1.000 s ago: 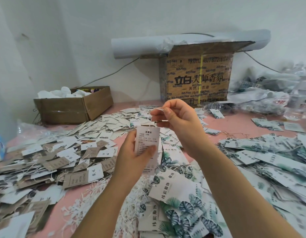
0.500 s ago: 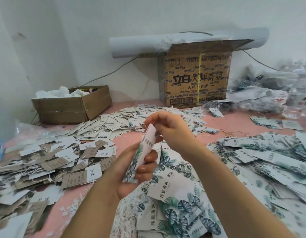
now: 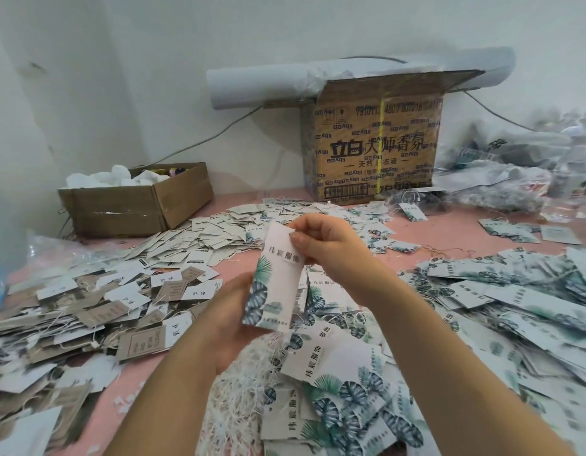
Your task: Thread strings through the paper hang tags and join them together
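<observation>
Threading step: leaf-print hang tag [image 3: 278, 284] in hand
Your left grip [image 3: 226, 324] clasps its bottom, your right grip [image 3: 328, 245] pinches the top; next, likely thread one of the strings [image 3: 242, 409]

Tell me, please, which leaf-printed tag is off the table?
The leaf-printed tag at centre: the left hand grips its lower end, the right hand pinches its top; the others lie on the pink table.
</observation>
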`<act>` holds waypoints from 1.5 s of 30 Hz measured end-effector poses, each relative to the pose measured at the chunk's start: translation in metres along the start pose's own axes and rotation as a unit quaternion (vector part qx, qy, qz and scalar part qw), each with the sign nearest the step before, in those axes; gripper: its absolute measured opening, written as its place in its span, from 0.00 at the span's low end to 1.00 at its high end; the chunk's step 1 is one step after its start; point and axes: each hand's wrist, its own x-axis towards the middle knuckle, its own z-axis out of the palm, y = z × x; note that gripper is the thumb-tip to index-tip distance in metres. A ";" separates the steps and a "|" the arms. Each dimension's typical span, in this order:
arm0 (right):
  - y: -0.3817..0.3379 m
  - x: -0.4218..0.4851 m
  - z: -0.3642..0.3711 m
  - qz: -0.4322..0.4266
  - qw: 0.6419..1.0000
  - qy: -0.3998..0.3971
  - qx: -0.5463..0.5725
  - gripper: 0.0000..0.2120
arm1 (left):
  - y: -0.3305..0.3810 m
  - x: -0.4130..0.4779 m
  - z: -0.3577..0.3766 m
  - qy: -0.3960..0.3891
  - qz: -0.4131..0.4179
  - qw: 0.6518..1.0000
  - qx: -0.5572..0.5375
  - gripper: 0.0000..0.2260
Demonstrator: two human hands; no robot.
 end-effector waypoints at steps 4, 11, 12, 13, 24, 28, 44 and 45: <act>0.000 -0.001 -0.016 0.074 0.992 0.031 -0.096 0.12 | -0.003 0.006 -0.026 0.144 0.057 0.979 0.133 0.07; 0.014 -0.002 -0.026 0.259 0.861 -0.126 -0.418 0.12 | -0.016 0.012 -0.039 0.145 0.078 0.926 0.340 0.04; 0.015 -0.002 -0.025 0.266 0.844 -0.144 -0.443 0.13 | -0.018 0.012 -0.039 0.131 0.079 0.916 0.371 0.03; 0.015 -0.003 -0.024 0.270 0.828 -0.162 -0.465 0.13 | -0.020 0.012 -0.039 0.119 0.084 0.907 0.395 0.02; 0.016 -0.006 -0.018 0.261 0.797 -0.211 -0.503 0.13 | -0.042 0.019 -0.032 0.103 0.075 0.756 0.642 0.09; 0.016 -0.004 -0.018 0.251 0.796 -0.195 -0.515 0.12 | -0.041 0.020 -0.031 0.115 0.114 0.759 0.631 0.03; 0.019 0.000 -0.018 0.192 0.849 -0.140 -0.472 0.09 | -0.040 0.018 -0.030 0.074 0.149 0.783 0.599 0.08; 0.020 0.000 -0.018 0.182 0.853 -0.140 -0.468 0.09 | -0.037 0.017 -0.029 0.070 0.158 0.801 0.573 0.09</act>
